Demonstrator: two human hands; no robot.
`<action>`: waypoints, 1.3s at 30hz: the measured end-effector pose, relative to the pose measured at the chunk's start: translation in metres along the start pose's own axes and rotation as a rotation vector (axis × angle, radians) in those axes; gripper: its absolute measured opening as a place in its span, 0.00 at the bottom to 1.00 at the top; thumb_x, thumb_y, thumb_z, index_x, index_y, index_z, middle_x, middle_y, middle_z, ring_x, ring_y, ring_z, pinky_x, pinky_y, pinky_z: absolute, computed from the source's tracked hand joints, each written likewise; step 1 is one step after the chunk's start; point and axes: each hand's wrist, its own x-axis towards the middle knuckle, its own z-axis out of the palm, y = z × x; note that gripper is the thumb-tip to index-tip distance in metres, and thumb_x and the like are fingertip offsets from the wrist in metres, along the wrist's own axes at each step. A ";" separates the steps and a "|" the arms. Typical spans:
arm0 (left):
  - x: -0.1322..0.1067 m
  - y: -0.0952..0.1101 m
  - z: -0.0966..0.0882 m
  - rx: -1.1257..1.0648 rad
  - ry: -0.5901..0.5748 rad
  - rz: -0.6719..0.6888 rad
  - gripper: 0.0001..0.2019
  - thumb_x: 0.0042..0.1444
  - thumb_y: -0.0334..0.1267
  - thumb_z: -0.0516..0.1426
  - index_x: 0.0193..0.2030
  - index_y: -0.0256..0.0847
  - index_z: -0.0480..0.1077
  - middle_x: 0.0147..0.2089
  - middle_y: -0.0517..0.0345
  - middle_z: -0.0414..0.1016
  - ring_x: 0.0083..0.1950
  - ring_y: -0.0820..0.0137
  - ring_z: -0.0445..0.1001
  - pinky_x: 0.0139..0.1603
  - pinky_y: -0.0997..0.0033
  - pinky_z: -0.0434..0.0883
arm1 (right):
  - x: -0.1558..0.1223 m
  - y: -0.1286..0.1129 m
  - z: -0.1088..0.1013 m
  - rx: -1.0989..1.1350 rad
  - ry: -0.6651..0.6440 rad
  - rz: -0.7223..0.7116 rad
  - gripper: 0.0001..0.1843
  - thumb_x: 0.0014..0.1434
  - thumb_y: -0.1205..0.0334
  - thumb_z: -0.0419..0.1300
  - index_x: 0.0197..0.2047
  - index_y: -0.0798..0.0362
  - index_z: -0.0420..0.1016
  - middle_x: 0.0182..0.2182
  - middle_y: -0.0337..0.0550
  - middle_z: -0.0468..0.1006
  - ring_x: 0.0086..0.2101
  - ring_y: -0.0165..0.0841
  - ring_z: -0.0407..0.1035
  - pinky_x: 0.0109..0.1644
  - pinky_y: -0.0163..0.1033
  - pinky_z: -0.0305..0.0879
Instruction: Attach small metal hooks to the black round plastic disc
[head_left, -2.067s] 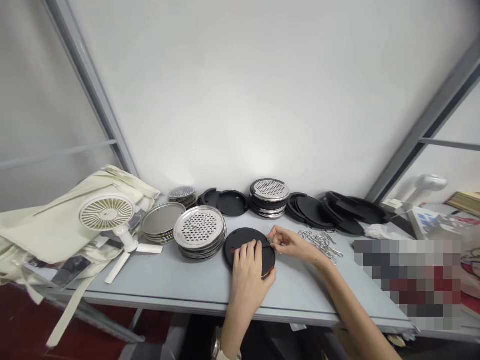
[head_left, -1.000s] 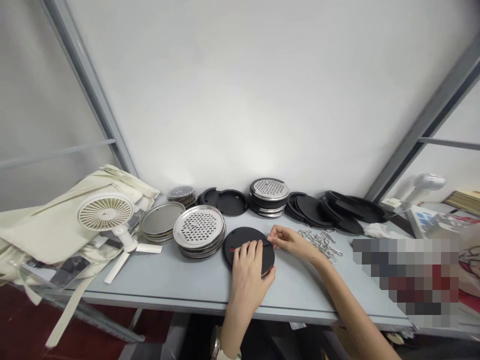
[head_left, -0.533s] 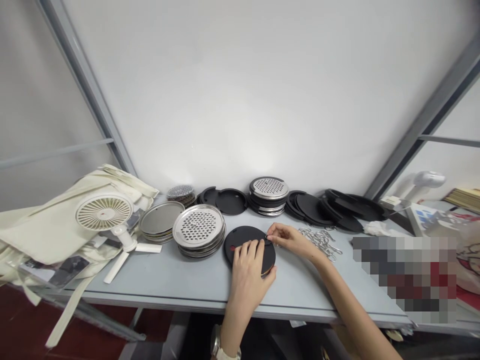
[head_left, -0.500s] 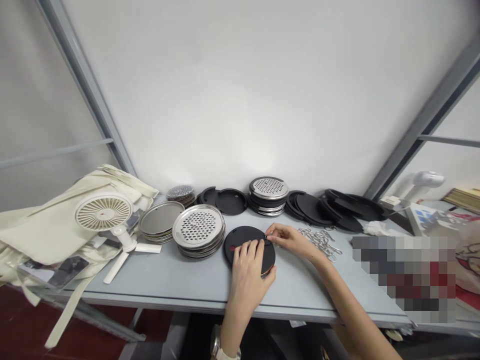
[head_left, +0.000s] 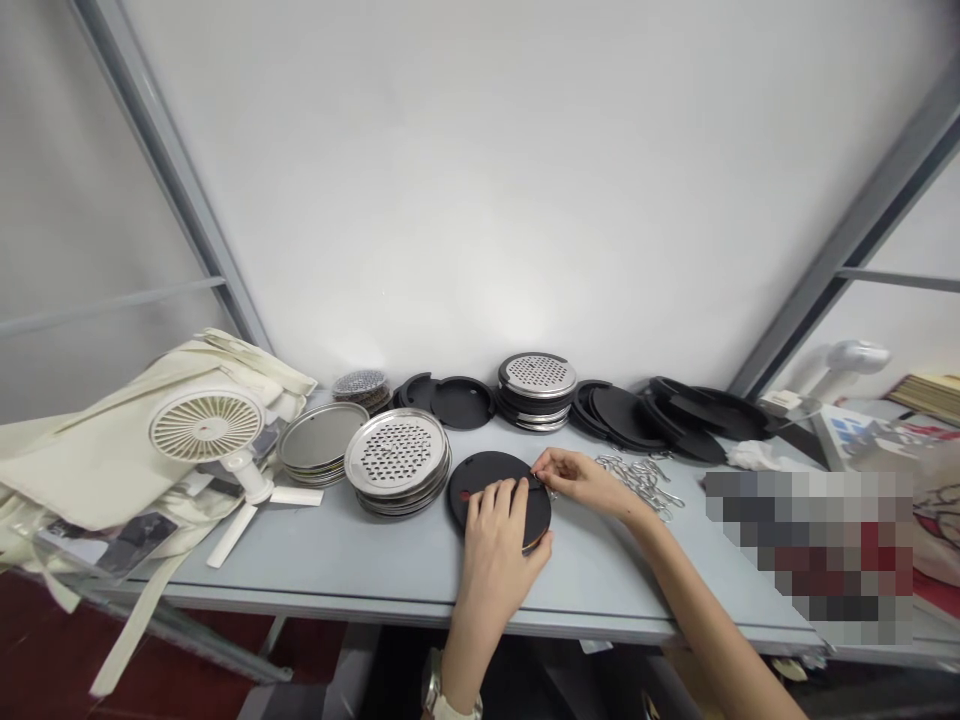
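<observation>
Left hand point(head_left: 496, 545) lies flat, palm down and fingers spread, pressing on flat round black plastic disc point(head_left: 480, 475); it is not clasped round anything. The disc sits on grey metal table point(head_left: 337, 560) near the front edge, centre of view, just right of the stack of perforated round steel plates point(head_left: 397, 455). An orange-brown layer shows under the disc's near rim by the thumb. Right hand point(head_left: 581, 482) is at the disc's right edge, thumb and forefinger pinched tight on tiny silvery metal piece point(head_left: 537, 479), which touches the rim; it is too small to tell its shape. Loose heap of silvery wire clips point(head_left: 641, 478) lies just right of that hand. Stack of plain round steel trays point(head_left: 321, 438) and white handheld fan point(head_left: 206, 425) are further left, the fan resting on cream cloth bag point(head_left: 97, 460). Overlapping black round discs point(head_left: 637, 415) lie along the back wall.
</observation>
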 end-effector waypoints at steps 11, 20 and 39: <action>0.000 -0.002 0.003 -0.009 0.016 0.004 0.26 0.56 0.39 0.59 0.61 0.40 0.61 0.57 0.52 0.67 0.57 0.58 0.64 0.58 0.53 0.61 | -0.003 0.006 -0.003 0.044 -0.073 -0.025 0.15 0.55 0.57 0.64 0.42 0.54 0.69 0.29 0.37 0.69 0.31 0.30 0.64 0.39 0.37 0.63; 0.000 -0.001 0.001 -0.006 0.012 0.008 0.26 0.56 0.39 0.59 0.61 0.40 0.61 0.57 0.51 0.67 0.57 0.58 0.64 0.59 0.52 0.61 | -0.004 0.006 -0.007 0.062 -0.090 0.008 0.19 0.56 0.50 0.64 0.44 0.55 0.69 0.31 0.39 0.71 0.32 0.30 0.66 0.39 0.38 0.64; 0.000 -0.002 0.003 0.007 0.034 0.010 0.26 0.56 0.40 0.59 0.61 0.40 0.61 0.57 0.49 0.67 0.56 0.57 0.65 0.58 0.52 0.62 | -0.003 0.003 -0.008 0.070 -0.114 0.030 0.22 0.54 0.44 0.64 0.38 0.56 0.70 0.26 0.37 0.70 0.27 0.27 0.63 0.31 0.34 0.57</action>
